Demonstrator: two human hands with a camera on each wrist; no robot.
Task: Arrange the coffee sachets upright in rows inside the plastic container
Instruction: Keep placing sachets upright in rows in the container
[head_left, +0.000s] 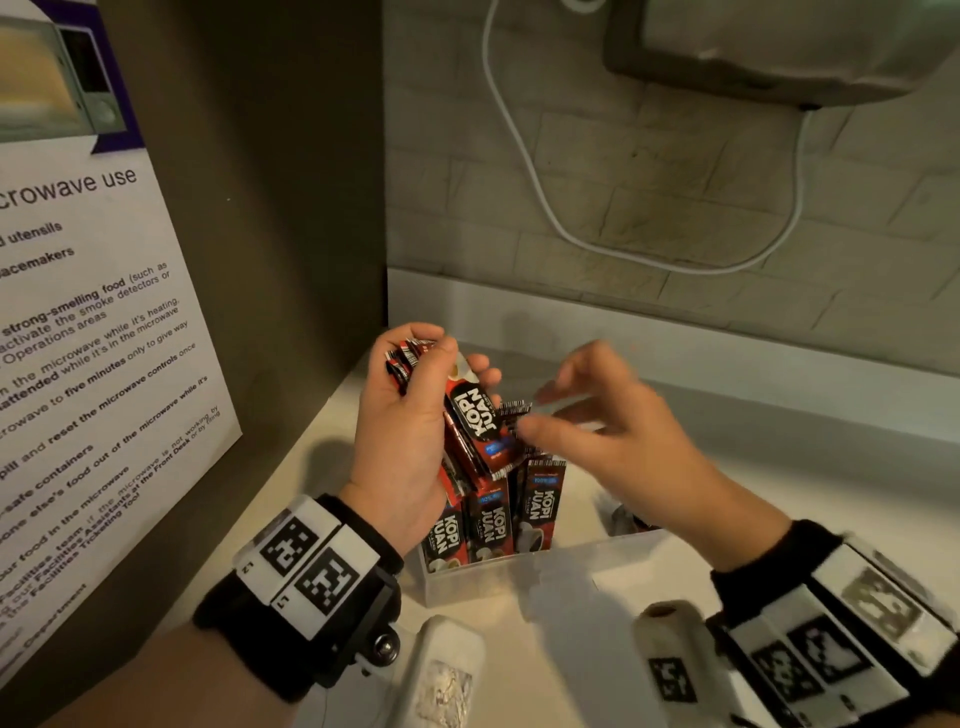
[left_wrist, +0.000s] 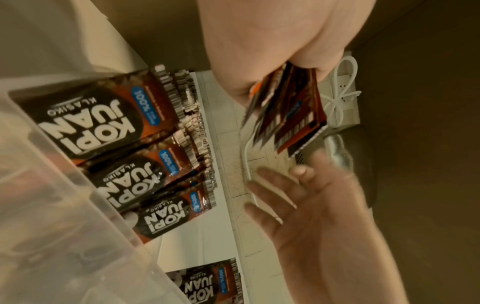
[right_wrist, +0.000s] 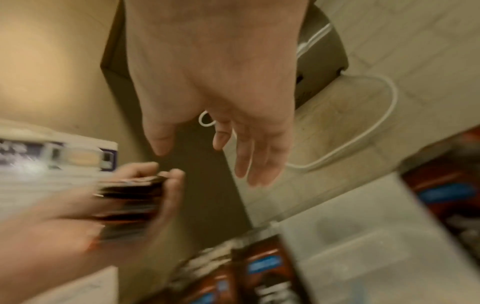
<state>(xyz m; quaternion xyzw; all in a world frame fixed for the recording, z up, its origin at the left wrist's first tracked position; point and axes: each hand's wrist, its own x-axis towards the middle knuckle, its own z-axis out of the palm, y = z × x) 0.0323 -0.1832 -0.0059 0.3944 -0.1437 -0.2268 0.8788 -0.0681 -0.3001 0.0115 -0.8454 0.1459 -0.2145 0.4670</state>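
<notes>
The plastic container (head_left: 467, 584) is sitting nearest on the counter (head_left: 753, 467), holding a few sachets (head_left: 491, 519) upright at its left end. Above it, the left hand (head_left: 410, 431) is gripping a fanned bundle (head_left: 475, 421). The right hand (head_left: 618, 431) is reaching in empty, fingers spread. Next move, judged: pinching one sachet off and standing it beside the row.

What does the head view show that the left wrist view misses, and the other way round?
Head only: the microwave notice on the left wall, both wrist bands, the left hand gripping its bundle of sachets. Left wrist only: a sachet lying flat outside the container. Both: upright sachets in the container, open right hand, white cable.
</notes>
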